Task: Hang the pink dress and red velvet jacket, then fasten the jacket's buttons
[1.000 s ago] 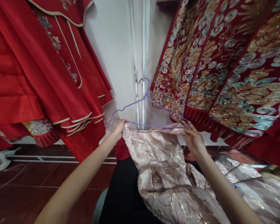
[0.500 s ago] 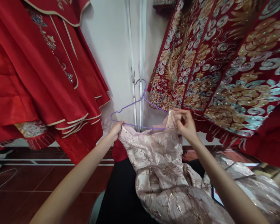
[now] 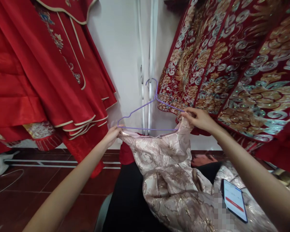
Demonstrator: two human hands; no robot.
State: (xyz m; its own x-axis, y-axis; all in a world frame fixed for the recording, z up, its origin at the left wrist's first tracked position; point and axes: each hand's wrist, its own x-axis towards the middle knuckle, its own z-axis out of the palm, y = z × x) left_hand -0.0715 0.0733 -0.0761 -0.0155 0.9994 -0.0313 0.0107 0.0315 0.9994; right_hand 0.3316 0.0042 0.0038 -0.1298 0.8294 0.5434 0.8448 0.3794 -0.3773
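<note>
A pale pink brocade dress (image 3: 161, 151) with a metallic floral pattern lies across the lap, its top edge held up. My left hand (image 3: 113, 134) is closed on the dress's left shoulder, right by the left end of a purple hanger (image 3: 141, 105). My right hand (image 3: 198, 118) pinches the right shoulder strap at the other end of the hanger. The hanger's arms reach into both shoulders, and its hook stands free above. Fingers hide the exact spots where the hanger ends meet the cloth.
Red garments with cream piping (image 3: 70, 93) hang at the left. A red skirt (image 3: 215, 74) with gold and silver embroidery hangs at the right. A phone (image 3: 235, 200) with its screen lit rests on the dress fabric. White poles (image 3: 145, 64) stand against the wall, above a tiled floor (image 3: 70, 206).
My right hand has moved outward to the right, and the right strap now sits over the hanger's end. The neckline is stretched wider and straighter. More of the phone shows.
</note>
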